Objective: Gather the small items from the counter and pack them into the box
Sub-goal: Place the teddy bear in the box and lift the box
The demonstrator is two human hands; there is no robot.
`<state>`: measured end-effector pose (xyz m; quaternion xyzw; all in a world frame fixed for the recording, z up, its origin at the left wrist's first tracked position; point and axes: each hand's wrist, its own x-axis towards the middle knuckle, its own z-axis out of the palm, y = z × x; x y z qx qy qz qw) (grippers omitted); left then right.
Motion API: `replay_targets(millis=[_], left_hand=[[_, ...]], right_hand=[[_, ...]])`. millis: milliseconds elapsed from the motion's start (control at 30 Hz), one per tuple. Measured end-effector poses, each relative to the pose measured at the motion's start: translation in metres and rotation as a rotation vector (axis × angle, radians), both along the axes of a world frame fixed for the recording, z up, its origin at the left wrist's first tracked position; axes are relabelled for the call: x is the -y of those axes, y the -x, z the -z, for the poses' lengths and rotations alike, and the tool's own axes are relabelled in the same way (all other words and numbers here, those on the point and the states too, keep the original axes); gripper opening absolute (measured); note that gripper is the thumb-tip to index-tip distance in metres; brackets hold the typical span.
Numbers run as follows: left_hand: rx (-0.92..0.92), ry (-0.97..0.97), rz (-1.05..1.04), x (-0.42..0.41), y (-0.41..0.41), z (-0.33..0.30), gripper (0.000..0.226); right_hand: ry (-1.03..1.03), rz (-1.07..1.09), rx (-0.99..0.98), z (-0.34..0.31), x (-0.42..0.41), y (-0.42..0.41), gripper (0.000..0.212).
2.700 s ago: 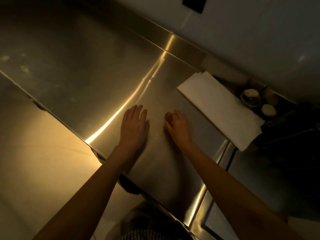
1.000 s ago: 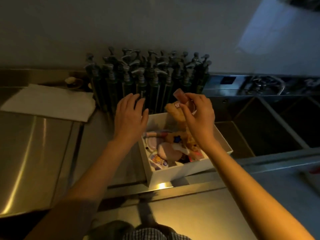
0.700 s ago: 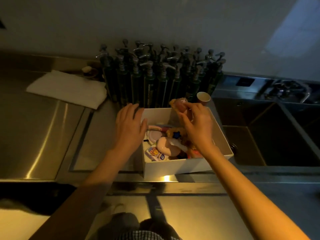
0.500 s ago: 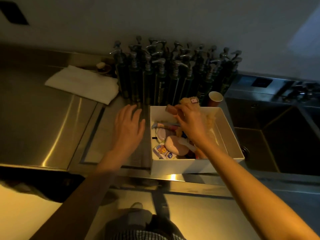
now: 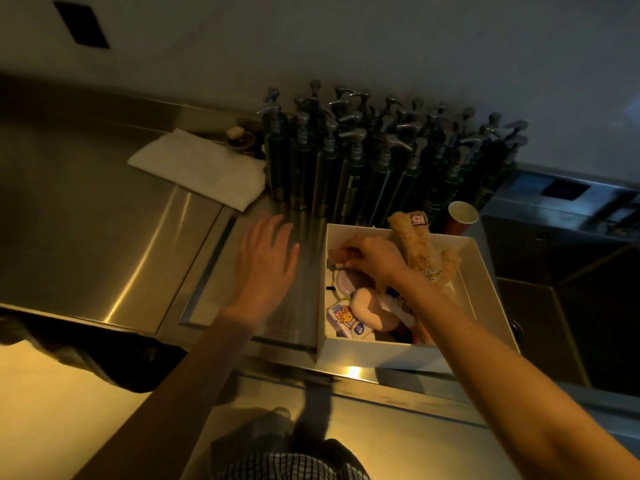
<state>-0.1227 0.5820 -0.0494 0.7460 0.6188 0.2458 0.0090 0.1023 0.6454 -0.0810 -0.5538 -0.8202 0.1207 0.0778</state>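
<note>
Many pump bottles behind box, paper cup beside, folded towel left

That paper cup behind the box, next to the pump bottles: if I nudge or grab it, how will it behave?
The paper cup stands upright and open-topped, looks empty: probably very light, so a nudge may tip it. Its thin wall would likely crush under a firm squeeze. Crowded against the pump bottles and the box, it leaves little finger room.

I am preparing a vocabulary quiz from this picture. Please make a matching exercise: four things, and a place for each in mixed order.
Things:
1. folded white cloth
2. fluffy tan plush toy
3. red paper cup
4. left hand

Places:
A. behind the white cardboard box
B. inside the box
C. left of the dark pump bottles
D. over the steel counter, left of the box

Pairs: 1-C, 2-B, 3-A, 4-D
</note>
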Motion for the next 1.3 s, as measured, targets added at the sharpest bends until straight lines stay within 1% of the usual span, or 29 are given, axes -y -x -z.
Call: replay_targets(millis=[100,167,300,367,533,600,667,733,867,933,1067,1167,1233,1300], left_hand=[[0.001,-0.006,0.021,-0.004,-0.006,-0.001,0.041],[0.006,-0.020,0.023,-0.009,-0.008,-0.004,0.039],[0.017,-0.031,0.067,-0.020,-0.020,-0.012,0.043],[0.035,-0.025,0.097,-0.026,-0.031,-0.014,0.047],[0.104,0.036,0.210,-0.028,-0.061,-0.009,0.050],[0.153,0.093,0.210,-0.025,-0.073,-0.001,0.045],[0.203,0.181,0.206,-0.019,-0.081,0.009,0.046],[0.251,0.249,0.220,-0.012,-0.088,0.018,0.054],[0.353,0.381,0.162,-0.002,-0.096,0.029,0.071],[0.416,0.402,0.129,0.001,-0.097,0.028,0.076],[0.503,0.534,0.080,0.010,-0.097,0.027,0.077],[0.573,0.538,0.062,0.017,-0.096,0.030,0.069],[0.657,0.541,0.034,0.018,-0.094,0.032,0.060],[0.750,0.589,0.027,0.019,-0.094,0.029,0.059]], right_hand=[[0.026,0.000,-0.032,-0.001,-0.003,-0.002,0.030],[0.009,0.007,-0.070,-0.008,-0.005,-0.007,0.033],[-0.115,0.016,-0.200,-0.046,0.003,-0.025,0.056],[-0.203,0.014,-0.210,-0.064,0.009,-0.039,0.062],[-0.311,0.142,-0.247,-0.077,0.038,-0.092,0.063],[-0.306,0.200,-0.222,-0.072,0.057,-0.116,0.063],[-0.266,0.243,-0.176,-0.060,0.077,-0.136,0.065],[-0.187,0.287,-0.130,-0.044,0.093,-0.154,0.070],[0.070,0.466,-0.167,-0.020,0.110,-0.175,0.079],[0.154,0.500,-0.233,-0.013,0.109,-0.179,0.083],[0.285,0.492,-0.374,-0.012,0.100,-0.178,0.083],[0.343,0.514,-0.526,-0.014,0.096,-0.172,0.078],[0.374,0.545,-0.632,-0.014,0.097,-0.170,0.080],[0.393,0.560,-0.726,-0.014,0.099,-0.168,0.083]])
